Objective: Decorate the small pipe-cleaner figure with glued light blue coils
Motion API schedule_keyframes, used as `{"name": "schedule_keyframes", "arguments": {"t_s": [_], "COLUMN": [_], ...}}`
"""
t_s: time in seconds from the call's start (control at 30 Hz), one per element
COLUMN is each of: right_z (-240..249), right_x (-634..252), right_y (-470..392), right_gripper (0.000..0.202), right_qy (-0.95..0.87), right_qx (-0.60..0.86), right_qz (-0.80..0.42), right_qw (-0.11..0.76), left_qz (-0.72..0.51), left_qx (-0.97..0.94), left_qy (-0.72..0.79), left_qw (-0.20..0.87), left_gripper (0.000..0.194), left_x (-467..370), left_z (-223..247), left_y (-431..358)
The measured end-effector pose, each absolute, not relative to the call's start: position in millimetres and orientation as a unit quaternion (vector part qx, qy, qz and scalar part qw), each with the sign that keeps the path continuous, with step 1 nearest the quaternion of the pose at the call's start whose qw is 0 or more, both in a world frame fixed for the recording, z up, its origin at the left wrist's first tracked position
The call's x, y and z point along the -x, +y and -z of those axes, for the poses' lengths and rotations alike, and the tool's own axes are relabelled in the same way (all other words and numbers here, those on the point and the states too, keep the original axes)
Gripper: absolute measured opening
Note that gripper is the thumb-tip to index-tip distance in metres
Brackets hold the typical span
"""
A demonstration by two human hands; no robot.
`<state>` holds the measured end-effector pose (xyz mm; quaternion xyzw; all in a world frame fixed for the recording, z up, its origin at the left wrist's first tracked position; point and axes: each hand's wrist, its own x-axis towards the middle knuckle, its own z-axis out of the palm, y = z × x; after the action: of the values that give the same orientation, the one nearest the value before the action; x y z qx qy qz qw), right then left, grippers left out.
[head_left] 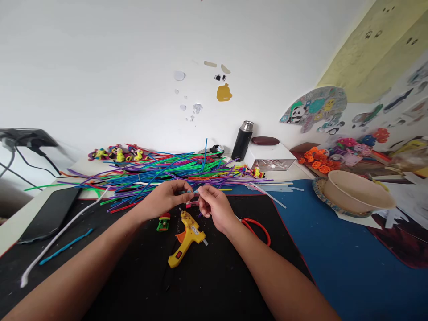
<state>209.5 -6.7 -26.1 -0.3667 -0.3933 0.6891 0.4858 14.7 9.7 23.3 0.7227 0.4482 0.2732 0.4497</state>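
A small, pale, slim piece (195, 192) is pinched between the fingertips of the left hand (172, 196) and the right hand (216, 206), bridging the narrow gap where they nearly meet; most of it is hidden, and its material is too small to tell. A short, thin purple strip (200, 215) pokes out beneath the right hand's curled fingers. Just nearer the person, a yellow plastic glue gun (190, 229) with an orange trigger (181, 236) lies on its side on a black mat (133, 276), its nozzle toward the left hand, a translucent glue stick (205, 242) jutting from its rear
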Motion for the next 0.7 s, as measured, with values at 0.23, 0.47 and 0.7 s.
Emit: {"name": "schedule_keyframes", "arguments": {"t_s": [0.23,0.47,0.7], "right_z": [25.4,25.7,26.8], "right_x": [-210.3,-209.8,-209.2], "right_y": [-6.5,-6.8,-6.8], "right_gripper": [0.047,0.047,0.048], "right_qy": [-0.395,-0.392,-0.391], "right_qx": [0.368,0.374,0.371], "right_qz": [-0.685,-0.690,-0.693], "right_qw": [0.489,0.480,0.479], "left_qz": [-0.268,-0.269,-0.301], "left_qx": [-0.728,-0.728,-0.699], "left_qy": [0.453,0.456,0.455], "left_qw": [0.439,0.436,0.461], "left_gripper": [0.045,0.045,0.044], "left_x": [-12.7,-13.4,-15.9], "left_z": [-24.6,-19.8,-18.4], "left_y": [10.4,11.4,11.5]}}
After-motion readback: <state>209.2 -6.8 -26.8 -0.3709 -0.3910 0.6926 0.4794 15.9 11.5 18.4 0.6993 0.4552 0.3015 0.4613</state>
